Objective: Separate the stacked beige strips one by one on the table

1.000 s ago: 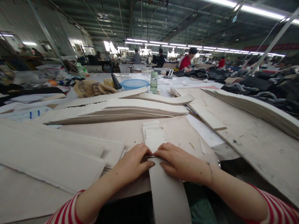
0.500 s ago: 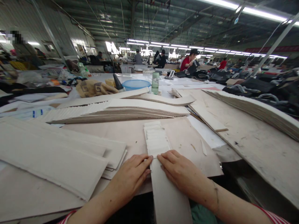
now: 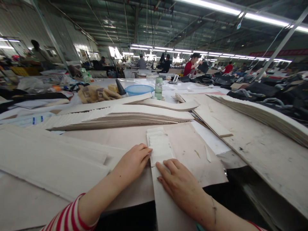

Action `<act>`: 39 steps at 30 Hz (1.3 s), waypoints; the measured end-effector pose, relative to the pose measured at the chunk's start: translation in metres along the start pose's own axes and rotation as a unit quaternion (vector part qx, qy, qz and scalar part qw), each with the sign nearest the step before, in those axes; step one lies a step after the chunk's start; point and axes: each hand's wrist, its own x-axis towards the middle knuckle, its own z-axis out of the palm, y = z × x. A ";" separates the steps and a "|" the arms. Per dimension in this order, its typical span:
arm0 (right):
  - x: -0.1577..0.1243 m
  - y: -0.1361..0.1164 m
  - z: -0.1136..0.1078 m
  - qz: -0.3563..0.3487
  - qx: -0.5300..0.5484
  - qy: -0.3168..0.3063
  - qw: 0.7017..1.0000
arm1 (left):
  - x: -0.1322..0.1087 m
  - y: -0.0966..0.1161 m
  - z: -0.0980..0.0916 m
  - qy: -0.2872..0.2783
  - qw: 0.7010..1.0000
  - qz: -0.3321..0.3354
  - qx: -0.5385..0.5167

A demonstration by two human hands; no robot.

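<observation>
A long pale strip [image 3: 166,205] runs from the near edge up the middle, and a staggered stack of white pieces [image 3: 160,141] lies at its far end. At the left edge of that stack is my left hand [image 3: 132,162], fingers bent and pinched together; what lies between the fingertips is too small to name. My right hand [image 3: 179,179] rests flat on the strip just below the stack, fingers spread. Beneath them is a large pale sheet [image 3: 192,163] on the table.
Wide pale boards [image 3: 53,160] lie at left. Behind the hands is a long fanned stack of strips [image 3: 125,117], then a blue basin [image 3: 139,89] and a green bottle [image 3: 158,88]. A large board [image 3: 264,160] slants at right. Several people are far back.
My left hand has moved up and slightly left, off the seam to the stack's left edge. My right hand has shifted a little left and down, staying on the strip.
</observation>
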 end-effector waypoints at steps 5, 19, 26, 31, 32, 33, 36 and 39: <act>-0.002 -0.001 0.004 -0.008 -0.009 0.016 1.000 | -0.004 0.005 0.005 -0.010 1.000 -0.006 0.024; -0.008 -0.004 0.012 0.033 0.013 0.045 0.998 | 0.026 0.014 -0.012 -0.119 0.963 -0.100 -0.219; -0.010 -0.004 0.017 0.044 0.016 0.062 0.997 | 0.040 0.022 -0.012 -0.184 0.921 -0.127 -0.319; -0.009 -0.004 0.015 0.047 0.022 0.061 0.997 | 0.058 0.035 0.000 -0.213 0.950 -0.044 -0.224; -0.009 -0.004 0.015 0.047 0.024 0.062 0.997 | 0.060 0.036 0.002 -0.209 0.956 -0.036 -0.204; -0.009 -0.003 0.015 0.046 0.026 0.064 0.997 | 0.061 0.036 0.003 -0.205 0.961 -0.029 -0.186; -0.009 -0.003 0.015 0.044 0.032 0.071 0.996 | 0.060 0.035 0.006 -0.182 0.975 -0.018 -0.126; -0.009 -0.002 0.014 0.049 0.044 0.072 0.995 | 0.061 0.033 0.007 -0.168 0.984 -0.016 -0.059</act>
